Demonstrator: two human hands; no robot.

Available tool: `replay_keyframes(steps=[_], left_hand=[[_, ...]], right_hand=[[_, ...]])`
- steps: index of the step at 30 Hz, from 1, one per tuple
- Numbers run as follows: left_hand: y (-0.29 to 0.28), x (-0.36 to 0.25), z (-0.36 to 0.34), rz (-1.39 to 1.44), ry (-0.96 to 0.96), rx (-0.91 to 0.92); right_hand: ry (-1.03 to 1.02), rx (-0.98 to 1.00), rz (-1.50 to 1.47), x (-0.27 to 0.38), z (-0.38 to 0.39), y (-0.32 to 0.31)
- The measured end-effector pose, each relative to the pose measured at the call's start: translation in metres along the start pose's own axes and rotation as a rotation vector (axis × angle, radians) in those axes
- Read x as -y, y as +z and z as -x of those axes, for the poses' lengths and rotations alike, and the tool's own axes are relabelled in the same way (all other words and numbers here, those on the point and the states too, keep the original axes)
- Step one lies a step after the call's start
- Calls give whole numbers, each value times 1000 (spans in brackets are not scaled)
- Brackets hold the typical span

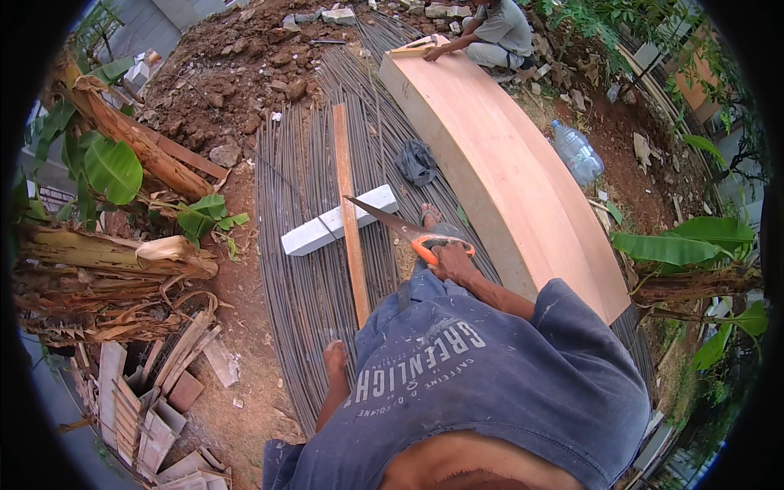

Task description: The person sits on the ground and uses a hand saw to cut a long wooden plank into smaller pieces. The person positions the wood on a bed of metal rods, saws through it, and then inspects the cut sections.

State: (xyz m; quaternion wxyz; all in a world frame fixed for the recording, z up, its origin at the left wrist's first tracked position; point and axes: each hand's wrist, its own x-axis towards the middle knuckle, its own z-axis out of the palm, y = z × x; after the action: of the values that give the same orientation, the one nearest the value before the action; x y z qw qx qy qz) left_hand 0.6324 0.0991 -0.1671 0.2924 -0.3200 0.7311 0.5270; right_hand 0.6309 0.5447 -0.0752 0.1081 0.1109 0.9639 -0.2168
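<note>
My right hand (453,263) is closed around the orange handle of a hand saw (396,224). Its dark blade points up and to the left, with the tip by a narrow wooden strip (353,261). I cannot tell whether the blade touches the wood. The strip lies lengthwise across a white rectangular block (306,237), which rests on a bed of long, thin steel bars (286,302). Low at my left side, my left hand (335,355) shows near the strip's close end, its fingers not readable.
A long plywood-topped form (506,171) stands at right; another person (498,37) crouches with a hand at its far end. A black plastic bag (416,162) lies on the bars. Also about are a water bottle (577,153), scrap wood (155,416) and banana trunks (106,253).
</note>
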Motion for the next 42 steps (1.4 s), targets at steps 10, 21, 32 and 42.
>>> replay_keyframes(steps=[10,21,32,42], left_hand=[[1,4,10,-20,21,-52],[6,14,16,-44,-12,-69],[-4,0,21,-11,-33,-72],[-19,7,13,-122,143,58]], right_hand=[[-4,19,11,1,-8,2],[-15,40,34,2,-7,5],[-23,17,31,5,-5,10],[-10,65,3,8,-6,2]])
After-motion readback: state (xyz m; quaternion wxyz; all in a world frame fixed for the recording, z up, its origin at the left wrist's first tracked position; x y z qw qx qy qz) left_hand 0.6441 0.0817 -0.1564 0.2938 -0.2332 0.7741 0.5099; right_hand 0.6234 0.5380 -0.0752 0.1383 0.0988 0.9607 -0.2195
